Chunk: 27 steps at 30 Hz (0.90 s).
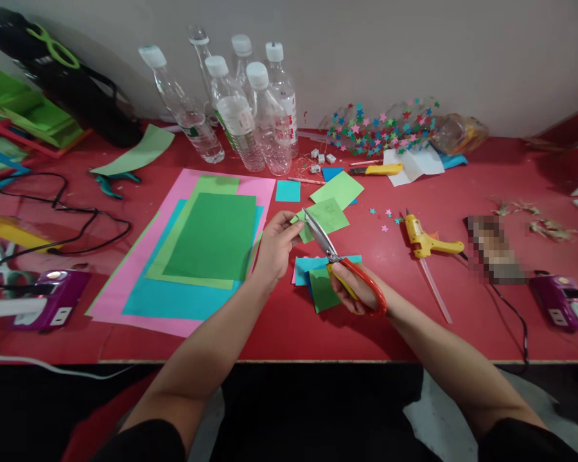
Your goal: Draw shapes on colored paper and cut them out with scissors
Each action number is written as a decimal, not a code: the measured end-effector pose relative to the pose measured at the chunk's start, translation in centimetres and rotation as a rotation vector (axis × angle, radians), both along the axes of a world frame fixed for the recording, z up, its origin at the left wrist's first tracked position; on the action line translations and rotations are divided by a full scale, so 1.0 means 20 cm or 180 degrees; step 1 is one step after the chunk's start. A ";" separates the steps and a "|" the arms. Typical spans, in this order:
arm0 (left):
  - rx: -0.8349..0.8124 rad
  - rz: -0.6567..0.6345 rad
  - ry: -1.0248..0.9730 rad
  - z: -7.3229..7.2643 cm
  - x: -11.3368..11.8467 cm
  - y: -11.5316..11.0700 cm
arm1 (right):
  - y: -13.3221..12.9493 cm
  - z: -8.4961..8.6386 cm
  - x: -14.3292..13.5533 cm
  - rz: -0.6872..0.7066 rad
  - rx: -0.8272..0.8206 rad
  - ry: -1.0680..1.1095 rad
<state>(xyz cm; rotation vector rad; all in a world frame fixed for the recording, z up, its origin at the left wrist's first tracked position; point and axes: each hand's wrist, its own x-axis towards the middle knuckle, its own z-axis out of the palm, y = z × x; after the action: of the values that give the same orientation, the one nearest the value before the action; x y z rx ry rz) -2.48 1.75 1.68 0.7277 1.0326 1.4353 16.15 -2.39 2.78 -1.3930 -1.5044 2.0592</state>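
Note:
My left hand (278, 247) pinches the left end of a small light green paper piece (328, 217) above the red table. Scissors (324, 240) with red and yellow handles are in my right hand (354, 285), their blades pointing up and left, with the tips at the paper near my left fingertips. Another light green sheet (340, 188) lies just behind. Below the scissors rest small blue and dark green paper pieces (324, 292), partly covered by my right hand. To the left is a stack of large sheets, with a dark green sheet (212, 237) on top.
Plastic bottles (241, 122) stand against the wall. A yellow glue gun (421, 240) lies right of my right hand, near small stars (384, 228). Behind are a yellow cutter (384, 169) and a star-covered bottle (380, 131). Purple power sockets (52, 298) sit at the left, with cables around them.

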 end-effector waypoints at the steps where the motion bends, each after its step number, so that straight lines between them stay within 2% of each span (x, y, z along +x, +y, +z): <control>1: -0.0011 0.0002 0.0023 0.00 -0.01 0.00 | 0.00 -0.01 0.00 0.0011 0.0022 0.0061; 3: -0.0006 0.0036 0.0327 -0.02 -0.03 0.02 | 0.02 -0.02 0.02 -0.0038 0.0032 0.0232; 7: 0.0266 0.0057 0.1450 -0.07 -0.09 0.06 | 0.05 -0.05 0.05 -0.0252 0.0149 0.0399; 10: 0.0375 -0.0039 0.1614 -0.08 -0.10 0.07 | 0.08 -0.02 0.05 -0.0468 0.0469 0.0183; 14: 0.0725 -0.0459 0.1866 -0.05 -0.04 0.01 | 0.10 0.04 0.04 -0.0939 0.0832 -0.0083; 18: 0.1107 -0.1025 0.2288 -0.02 0.03 -0.06 | 0.11 0.04 0.03 -0.1370 0.1015 -0.0121; 22: 0.1310 -0.1363 0.2591 -0.02 0.06 -0.08 | 0.10 0.03 0.02 -0.1382 0.1241 -0.0082; 27: 0.1432 -0.1313 0.2702 -0.03 0.06 -0.08 | 0.08 0.02 0.03 -0.1198 0.1504 -0.0176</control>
<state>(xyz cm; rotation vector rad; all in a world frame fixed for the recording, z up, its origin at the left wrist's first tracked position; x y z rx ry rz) -1.21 0.08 1.16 1.8655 1.0828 0.9891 16.70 -0.77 3.13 -1.4096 -1.4825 1.3465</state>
